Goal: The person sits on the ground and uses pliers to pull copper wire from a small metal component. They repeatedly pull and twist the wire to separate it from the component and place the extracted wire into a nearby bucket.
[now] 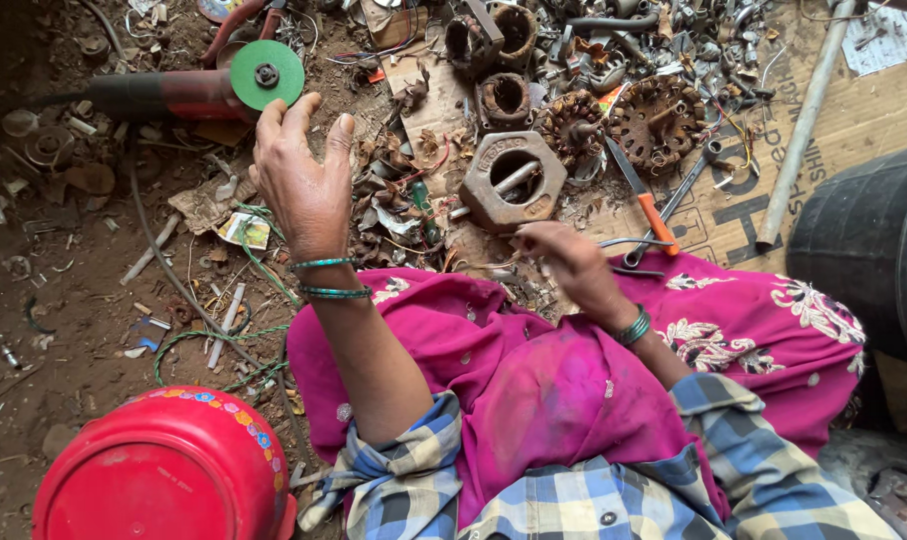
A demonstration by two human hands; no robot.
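Buckets: I am counting one, a red plastic bucket (164, 470) standing at lower left, its contents hidden from my view. I am seeing my left hand (299, 175) hovering with fingers spread loose and empty, just below the angle grinder (189, 90) with its green disc. My right hand (564, 255) is pinching a thin copper wire (494, 262), which is lying just in front of the hexagonal iron weight (514, 180). I am counting three rusted motor cores (659, 120) near the weight, one orange-handled cutter (644, 195) and one grey pipe (804, 125). Everything is resting on a dirt floor (64, 290) littered with scrap, with flattened cardboard (854, 120) at right.
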